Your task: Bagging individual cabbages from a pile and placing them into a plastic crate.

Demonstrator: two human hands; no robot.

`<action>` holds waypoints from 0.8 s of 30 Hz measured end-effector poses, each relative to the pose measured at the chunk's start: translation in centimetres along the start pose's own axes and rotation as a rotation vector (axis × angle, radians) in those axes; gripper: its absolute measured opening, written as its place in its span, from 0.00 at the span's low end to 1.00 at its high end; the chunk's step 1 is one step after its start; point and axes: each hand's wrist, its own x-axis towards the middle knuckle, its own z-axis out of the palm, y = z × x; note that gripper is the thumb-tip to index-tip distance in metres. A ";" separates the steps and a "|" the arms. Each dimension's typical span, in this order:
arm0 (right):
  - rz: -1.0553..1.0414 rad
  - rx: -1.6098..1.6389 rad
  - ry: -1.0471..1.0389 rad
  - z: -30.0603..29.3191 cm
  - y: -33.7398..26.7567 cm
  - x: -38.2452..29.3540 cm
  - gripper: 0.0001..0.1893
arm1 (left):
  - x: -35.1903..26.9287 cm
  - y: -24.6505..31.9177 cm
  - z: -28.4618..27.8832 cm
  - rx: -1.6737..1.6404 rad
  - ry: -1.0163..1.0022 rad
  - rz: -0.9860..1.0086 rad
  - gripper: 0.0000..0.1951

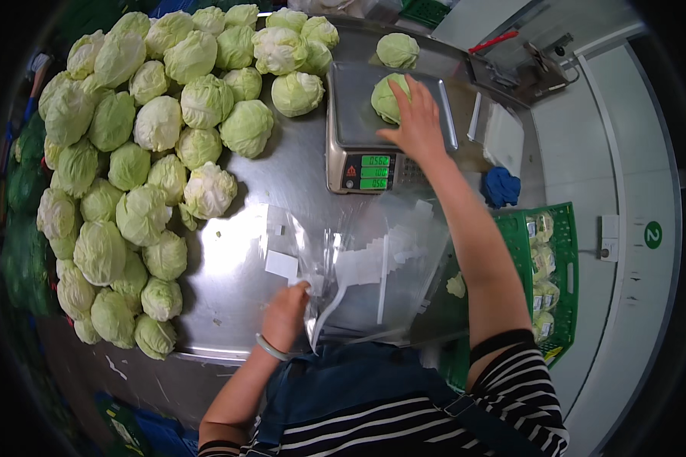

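Note:
My right hand [416, 119] rests with spread fingers on a cabbage head [387, 100] that sits on the steel pan of a digital scale [351, 103], whose green displays are lit. Near the table's front edge, my left hand [286, 311] pinches the edge of a clear plastic bag [288, 228]. More clear bags [360, 297] lie to its right, in front of my body, with small white labels on or under them. One more cabbage [398, 50] stands just behind the scale. Whether the held bag is parted from the others, I cannot tell.
Many cabbages [143, 214] are heaped on the left of the steel table [251, 183]. A blue cloth [501, 187] lies right of the scale. At the right stands a green crate [571, 274] with wrapped, labelled produce. A red-handled tool [493, 41] is at the back right.

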 end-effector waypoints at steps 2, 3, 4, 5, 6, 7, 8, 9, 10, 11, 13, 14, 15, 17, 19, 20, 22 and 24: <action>0.043 -0.122 -0.112 3.4 3.0 2.5 0.53 | -0.1 0.0 1.5 -0.018 -0.069 0.032 0.10; 0.076 -0.224 -0.229 4.7 4.1 3.5 0.54 | 0.0 0.1 1.5 -0.043 -0.076 0.073 0.09; 0.068 -0.219 -0.232 5.1 4.3 4.7 0.54 | 0.4 0.3 1.1 -0.044 -0.072 0.065 0.09; 0.203 -0.198 -0.318 5.3 4.7 5.8 0.55 | 0.9 0.4 0.8 -0.034 -0.065 0.143 0.11; 0.333 -0.173 -0.403 5.2 4.6 6.6 0.55 | 1.2 0.3 0.5 -0.021 -0.054 0.215 0.13; 0.321 -0.170 -0.405 5.0 4.5 7.0 0.55 | 1.4 0.0 0.4 -0.021 -0.047 0.206 0.13; 0.372 -0.093 -0.403 4.5 4.5 7.2 0.54 | 1.5 -0.4 0.5 0.005 -0.036 0.156 0.15; 0.430 -0.020 -0.398 3.8 5.1 7.1 0.53 | 1.7 -0.8 0.6 0.029 -0.030 0.114 0.17; 0.395 0.151 -0.269 3.4 6.1 6.3 0.52 | 2.0 -1.1 0.9 -0.018 -0.013 0.057 0.19; 0.525 0.502 -0.242 2.8 7.0 4.5 0.49 | 2.4 -1.4 1.3 -0.056 0.033 0.059 0.18; 0.734 1.273 -0.260 0.1 3.5 -1.2 0.41 | 2.2 -2.1 1.5 -0.092 0.005 -0.007 0.18; 0.819 1.678 -0.292 -1.4 1.2 -4.6 0.37 | 2.1 -2.0 1.7 -0.087 0.008 -0.014 0.18; 1.034 1.846 -0.407 -2.9 -1.4 -8.3 0.34 | 2.1 -1.9 2.2 -0.044 0.008 -0.056 0.19; 1.002 2.217 -0.547 -3.0 -4.7 -17.8 0.35 | 2.1 -2.1 4.3 0.000 -0.004 -0.075 0.20; 1.011 2.308 -0.724 -4.4 -10.0 -23.0 0.39 | 0.9 -4.0 7.2 -0.097 0.029 0.081 0.21; 1.043 2.252 -0.734 -5.8 -11.8 -24.6 0.41 | 0.2 -4.1 7.7 -0.274 -0.032 0.077 0.27; 1.049 2.133 -0.719 -6.7 -12.5 -27.5 0.42 | 0.2 -2.5 7.0 -0.409 -0.076 0.088 0.30; 1.051 1.883 -0.641 -7.2 -12.9 -29.9 0.45 | 0.1 -0.1 4.5 -0.561 -0.313 -0.212 0.40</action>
